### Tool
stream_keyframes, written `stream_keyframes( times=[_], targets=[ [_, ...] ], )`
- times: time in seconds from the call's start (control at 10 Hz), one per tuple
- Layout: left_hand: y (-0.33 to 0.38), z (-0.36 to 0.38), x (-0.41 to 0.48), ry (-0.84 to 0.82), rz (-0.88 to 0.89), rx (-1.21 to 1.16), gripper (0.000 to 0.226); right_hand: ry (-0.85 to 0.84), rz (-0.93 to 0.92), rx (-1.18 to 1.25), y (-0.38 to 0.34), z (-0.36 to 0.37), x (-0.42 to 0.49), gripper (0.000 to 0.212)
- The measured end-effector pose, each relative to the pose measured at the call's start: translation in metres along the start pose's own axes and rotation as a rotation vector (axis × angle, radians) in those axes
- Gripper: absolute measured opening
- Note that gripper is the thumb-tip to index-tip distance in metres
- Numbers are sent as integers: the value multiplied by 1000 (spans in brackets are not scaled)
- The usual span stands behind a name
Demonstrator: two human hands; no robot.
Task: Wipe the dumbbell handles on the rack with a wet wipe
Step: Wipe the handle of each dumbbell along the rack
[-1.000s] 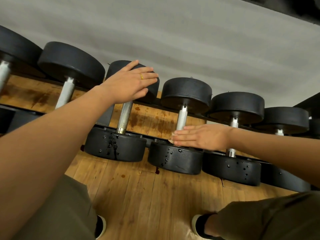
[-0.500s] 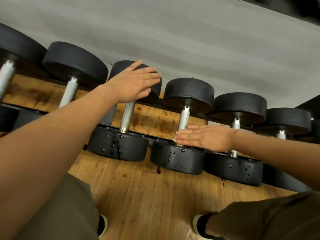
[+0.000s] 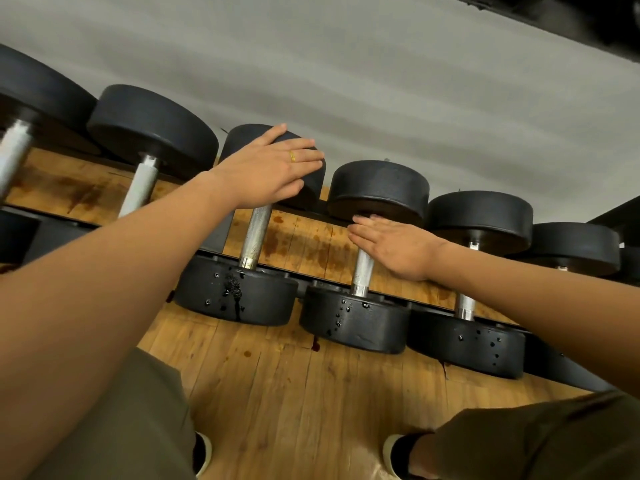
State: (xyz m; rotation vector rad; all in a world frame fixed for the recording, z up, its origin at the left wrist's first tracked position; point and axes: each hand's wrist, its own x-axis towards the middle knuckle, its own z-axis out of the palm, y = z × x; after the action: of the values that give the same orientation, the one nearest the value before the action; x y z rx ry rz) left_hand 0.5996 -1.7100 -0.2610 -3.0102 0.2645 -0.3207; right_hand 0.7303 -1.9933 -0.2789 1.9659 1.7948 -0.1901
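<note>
- Steel of one dumbbell handle (image 3: 362,271) lies under the right hand (image 3: 394,247), which is laid flat across the upper part of the bar.
- Its fingers (image 3: 363,228) are straight and close together. They point to the left and reach almost to the far black head (image 3: 379,187) of this dumbbell.
- I cannot see the wet wipe; whatever is under the palm is hidden from me.
- Below the hand the lower part of the handle shows bare and runs down into the near head (image 3: 353,322), which carries small drops of water.
- One dumbbell to the left, the left hand (image 3: 270,168) rests on top of the far head (image 3: 239,140). The fingers are stretched out and flat, not curled round anything.
- A gold ring (image 3: 292,156) sits on one finger of this hand.
- The knurled handle (image 3: 254,237) under it is uncovered, and its near head (image 3: 239,296) is wet, with a dark streak running down the front.
- All the dumbbells lie side by side across the black rails of the rack (image 3: 306,284), heads to the front and to the back.
- More dumbbells continue to the left (image 3: 152,133) and to the right (image 3: 479,216).
- Under the rack is a wooden floor (image 3: 284,393) with dark stains, and behind it a grey wall (image 3: 381,81).
- At the bottom I see olive trousers (image 3: 138,427) and a dark shoe (image 3: 202,452).
</note>
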Motion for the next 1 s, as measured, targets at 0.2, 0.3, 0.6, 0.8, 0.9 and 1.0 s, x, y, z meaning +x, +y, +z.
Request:
stream_keyframes(
  times=[0.2, 0.3, 0.6, 0.8, 0.9, 1.0],
  targets=[
    [0, -1, 0, -7, 4, 0, 52, -183, -306, 19, -30, 4, -19, 67],
    [1, -1, 0, -13, 2, 3, 52, -128, -255, 18, -10, -7, -15, 66],
    [0, 0, 1, -5, 3, 1, 51, -161, -408, 59, -20, 2, -31, 68],
    [2, -2, 0, -8, -8, 2, 51, 4, -92, 19, 12, -8, -16, 64],
    [2, -2, 0, -16, -1, 1, 52, -20, -210, 28, -10, 2, -20, 63],
    [1, -1, 1, -13, 3, 9, 52, -79, -356, 88, -23, 3, -28, 61]
  ],
)
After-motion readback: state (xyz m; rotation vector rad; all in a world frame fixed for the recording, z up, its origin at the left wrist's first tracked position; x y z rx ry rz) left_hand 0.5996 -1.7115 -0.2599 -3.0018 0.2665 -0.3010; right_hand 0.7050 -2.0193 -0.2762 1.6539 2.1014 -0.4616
